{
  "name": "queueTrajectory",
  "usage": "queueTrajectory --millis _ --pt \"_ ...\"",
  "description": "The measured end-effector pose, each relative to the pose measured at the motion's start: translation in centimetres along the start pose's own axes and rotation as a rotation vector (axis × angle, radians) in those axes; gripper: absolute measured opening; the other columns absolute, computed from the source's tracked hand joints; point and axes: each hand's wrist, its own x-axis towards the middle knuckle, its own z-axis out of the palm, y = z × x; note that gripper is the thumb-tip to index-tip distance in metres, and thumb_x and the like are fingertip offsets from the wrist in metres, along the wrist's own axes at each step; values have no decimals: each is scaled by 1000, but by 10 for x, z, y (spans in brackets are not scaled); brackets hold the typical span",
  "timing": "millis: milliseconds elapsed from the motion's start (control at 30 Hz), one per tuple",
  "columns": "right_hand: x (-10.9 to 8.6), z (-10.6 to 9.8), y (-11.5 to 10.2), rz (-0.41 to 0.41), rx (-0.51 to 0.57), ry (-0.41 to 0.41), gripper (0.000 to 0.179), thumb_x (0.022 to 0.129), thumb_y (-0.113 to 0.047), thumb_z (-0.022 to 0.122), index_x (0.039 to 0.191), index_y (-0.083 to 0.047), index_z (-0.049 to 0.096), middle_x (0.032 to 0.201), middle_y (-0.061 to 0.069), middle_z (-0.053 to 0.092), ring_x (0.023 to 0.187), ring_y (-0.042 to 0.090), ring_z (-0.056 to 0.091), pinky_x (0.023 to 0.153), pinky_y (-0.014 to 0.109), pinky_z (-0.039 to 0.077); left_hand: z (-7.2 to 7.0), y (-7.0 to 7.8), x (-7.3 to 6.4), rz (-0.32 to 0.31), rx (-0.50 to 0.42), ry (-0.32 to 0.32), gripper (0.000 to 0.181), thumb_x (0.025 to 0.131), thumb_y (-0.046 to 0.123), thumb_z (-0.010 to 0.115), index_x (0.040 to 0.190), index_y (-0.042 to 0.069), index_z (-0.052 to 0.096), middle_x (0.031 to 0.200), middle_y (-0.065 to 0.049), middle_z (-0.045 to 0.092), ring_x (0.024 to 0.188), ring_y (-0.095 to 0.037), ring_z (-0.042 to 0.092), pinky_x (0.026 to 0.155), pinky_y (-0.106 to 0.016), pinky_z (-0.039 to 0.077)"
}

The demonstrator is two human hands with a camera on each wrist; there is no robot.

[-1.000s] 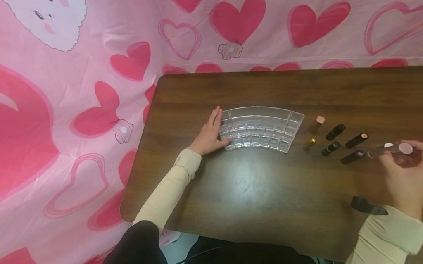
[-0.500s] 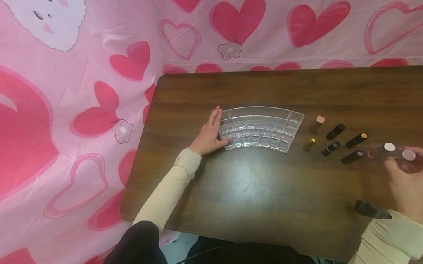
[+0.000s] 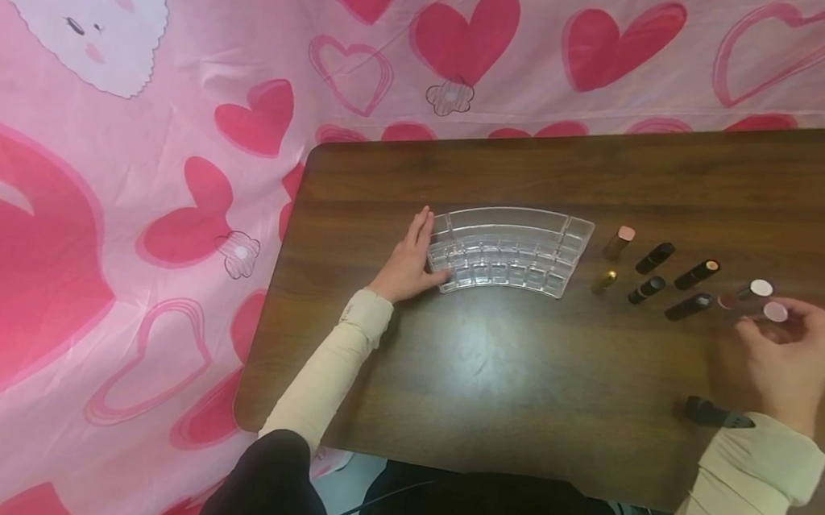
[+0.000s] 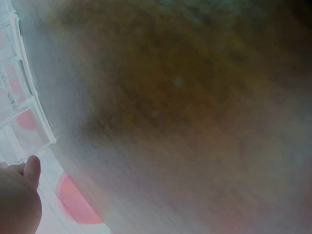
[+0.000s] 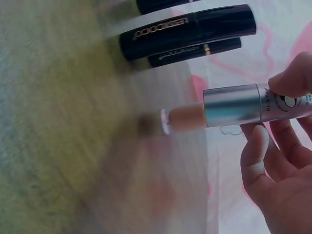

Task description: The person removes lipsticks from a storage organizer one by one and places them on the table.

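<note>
My left hand (image 3: 406, 267) rests against the left end of a clear, curved cosmetics organizer (image 3: 505, 232), its fingers straight along the side and the thumb at the front corner. In the left wrist view, only part of that hand (image 4: 19, 200) shows beside the organizer's edge (image 4: 36, 92). My right hand (image 3: 793, 364) pinches a pinkish cosmetic tube (image 3: 775, 312) upright, low at the table's right. Seen from the right wrist, the tube (image 5: 231, 106) has a silver band and a peach-coloured lower section. A white-topped tube (image 3: 761, 288) stands just behind it.
Between organizer and right hand stand several lipsticks: a pink-topped one (image 3: 619, 241), a small gold one (image 3: 605, 282), and black ones (image 3: 696, 274). Gold lettering marks a black tube (image 5: 190, 30) in the right wrist view. A heart-patterned pink cloth (image 3: 466, 35) hangs behind the brown table (image 3: 488, 409).
My right hand and its tube have shifted slightly right, then back left and nearer to me. The white-topped tube behind shows more fully. My left hand and the organizer have stayed put.
</note>
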Motion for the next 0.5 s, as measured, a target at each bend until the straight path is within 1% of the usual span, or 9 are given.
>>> queueTrajectory --millis 133,200,300,367,433,500 --pt "0 2 6 10 -16 -20 32 70 0 62 85 -27 55 73 -19 55 54 -10 49 51 3 37 1 -1 1 8 -2 7 105 72 54 64 145 22 -5 145 22 -22 138 -6 -8 107 -49 22" --pt "0 2 8 14 -44 -32 32 71 -1 62 85 -28 55 73 -20 54 54 -11 49 51 3 37 1 -1 1 12 -5 11 105 72 53 64 145 22 -5 145 21 -21 138 -6 -8 107 -49 22" --pt "-1 3 11 57 -73 -60 31 72 -2 62 87 -28 54 74 -22 54 56 -11 50 53 3 38 1 -2 1 15 -2 11 105 72 53 64 145 22 -4 146 21 -21 138 -6 -8 107 -49 22" --pt "0 3 12 85 -116 -79 31 73 -6 63 89 -30 53 76 -23 52 58 -10 49 54 3 37 1 -2 1 17 -1 11 105 72 53 64 145 22 -4 146 21 -21 138 -6 -8 107 -49 22" --pt "0 3 13 100 -145 -91 31 73 -8 64 89 -30 52 78 -24 51 61 -10 49 55 3 37 1 -2 1 17 -4 11 105 72 53 64 145 22 -4 146 21 -20 138 -6 -8 107 -49 21" --pt "-1 3 15 96 -165 -95 30 73 -8 64 89 -31 52 78 -23 50 62 -9 48 56 2 36 1 -3 1 20 -6 13 105 72 53 64 145 22 -4 146 20 -20 138 -7 -7 107 -49 21"
